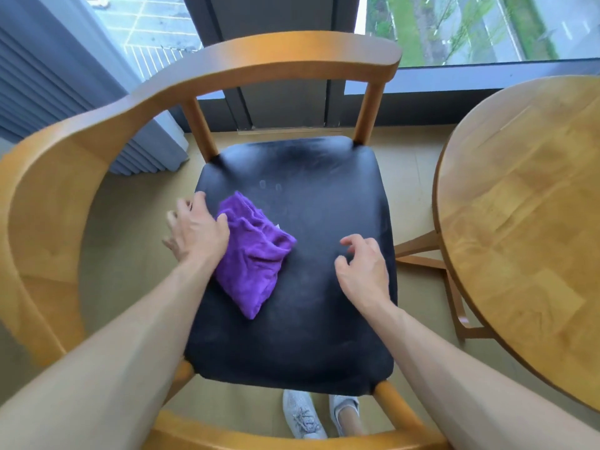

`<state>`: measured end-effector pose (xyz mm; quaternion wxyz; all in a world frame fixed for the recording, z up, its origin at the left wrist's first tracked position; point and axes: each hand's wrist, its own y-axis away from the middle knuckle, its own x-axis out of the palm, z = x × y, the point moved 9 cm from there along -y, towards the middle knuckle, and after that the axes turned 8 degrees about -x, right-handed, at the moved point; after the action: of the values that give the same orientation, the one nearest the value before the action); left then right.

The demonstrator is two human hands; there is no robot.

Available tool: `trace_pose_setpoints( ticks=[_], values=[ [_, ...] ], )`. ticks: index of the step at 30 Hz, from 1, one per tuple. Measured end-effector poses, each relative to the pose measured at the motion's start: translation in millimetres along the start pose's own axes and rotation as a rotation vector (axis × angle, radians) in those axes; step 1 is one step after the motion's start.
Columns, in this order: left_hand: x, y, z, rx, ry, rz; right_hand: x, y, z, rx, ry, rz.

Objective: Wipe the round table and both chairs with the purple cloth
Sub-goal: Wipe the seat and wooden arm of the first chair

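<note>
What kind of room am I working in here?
Probably a hotel room or apartment sitting corner, well above street level: a wooden armchair and round table stand by a floor-length window overlooking marked pavement and trees, with a curtain alongside.

You stand in a high-floor room, wooden armchair (181,102), round table (526,203), curtain (48,92), window (487,27) overlooking streets.

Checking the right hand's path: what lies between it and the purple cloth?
In the head view, only bare black chair seat separates the right hand from the purple cloth. The left hand touches the cloth's far side.
</note>
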<state>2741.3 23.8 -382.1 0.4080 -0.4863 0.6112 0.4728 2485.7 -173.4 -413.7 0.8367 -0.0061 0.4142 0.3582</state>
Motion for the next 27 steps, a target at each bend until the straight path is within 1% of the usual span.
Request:
trace_pose_setpoints(
  ticks=[2, 4, 5, 7, 8, 12, 13, 14, 17, 18, 21, 23, 25, 27],
  values=[
    [18, 13, -6, 0.002, -0.052, 0.084, -1, -2, -2, -0.028, 0.038, 0.026],
    [48, 45, -22, 0.035, -0.149, 0.17, -3, -4, -1, -0.047, 0.058, 0.04],
    [62, 63, -29, 0.043, -0.213, 0.186, -5, -6, -1, -0.049, 0.067, 0.041],
    [82, 96, -49, 0.069, -0.322, 0.169, -9, -9, -4, -0.049, 0.088, 0.04],
    [88, 108, -59, 0.078, -0.34, 0.158, -10, -11, -6, -0.042, 0.097, 0.045],
    [100, 127, -98, 0.123, -0.313, 0.182, -12, -18, -20, 0.045, 0.135, 0.124],
    [101, 129, -106, 0.177, -0.302, 0.172, -12, -20, -23, 0.07, 0.13, 0.131],
    [101, 133, -114, 0.266, -0.285, 0.158, -13, -21, -24, 0.093, 0.127, 0.131],
    [101, 149, -120, 0.626, -0.274, 0.163, -9, -23, -23, 0.114, 0.188, 0.164],
    [100, 150, -114, 0.703, -0.3, 0.168, -5, -23, -21, 0.106, 0.221, 0.186],
    [89, 129, -89, 0.808, -0.362, 0.166, 4, -23, -17, 0.08, 0.308, 0.23],
    [78, 102, -71, 0.811, -0.412, 0.162, 7, -23, -16, 0.084, 0.347, 0.24],
    [64, 65, -46, 0.707, -0.433, 0.145, 11, -23, -12, 0.1, 0.377, 0.254],
    [47, 25, -18, 0.56, -0.378, 0.117, 12, -22, -8, 0.124, 0.402, 0.264]
  ],
)
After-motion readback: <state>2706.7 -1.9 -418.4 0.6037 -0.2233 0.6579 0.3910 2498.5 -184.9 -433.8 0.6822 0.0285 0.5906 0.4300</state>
